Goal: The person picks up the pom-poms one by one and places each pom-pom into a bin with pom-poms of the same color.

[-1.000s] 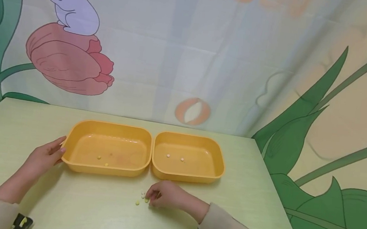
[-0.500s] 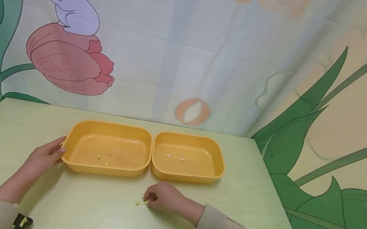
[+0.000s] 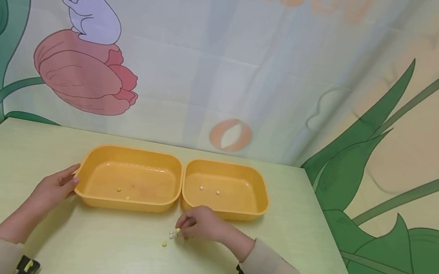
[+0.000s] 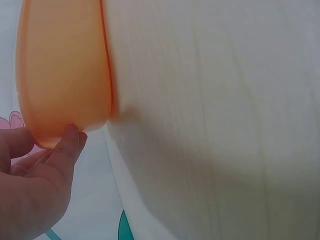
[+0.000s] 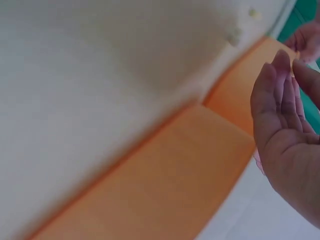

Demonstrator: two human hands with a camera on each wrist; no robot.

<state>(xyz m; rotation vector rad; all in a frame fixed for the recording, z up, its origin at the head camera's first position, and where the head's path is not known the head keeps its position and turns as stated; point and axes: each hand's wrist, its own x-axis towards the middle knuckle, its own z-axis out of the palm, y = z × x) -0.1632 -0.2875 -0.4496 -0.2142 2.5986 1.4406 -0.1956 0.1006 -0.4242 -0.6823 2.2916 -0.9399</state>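
Note:
Two orange-yellow plastic trays stand side by side, a larger left tray (image 3: 131, 177) and a smaller right tray (image 3: 224, 182). My left hand (image 3: 51, 190) holds the left tray's outer end, thumb and fingers against its wall and rim. Just in front of the trays, my right hand (image 3: 204, 224) pinches a small yellow pellet (image 3: 178, 230) between thumb and fingertips. Beside it on the table lie white pellets (image 3: 170, 235) and a yellow pellet (image 3: 164, 243). Inside the left tray are two yellow pellets (image 3: 119, 189); the right one contains two whitish pellets (image 3: 218, 192).
The pale table (image 3: 111, 250) ends at a printed curtain (image 3: 171, 60) behind the trays. A second curtain with green leaves (image 3: 360, 169) runs along the right side. A small black object (image 3: 27, 266) shows by the left sleeve.
My right hand has picked up the yellow pellet and risen slightly toward the trays. My left hand stays at the left tray's end.

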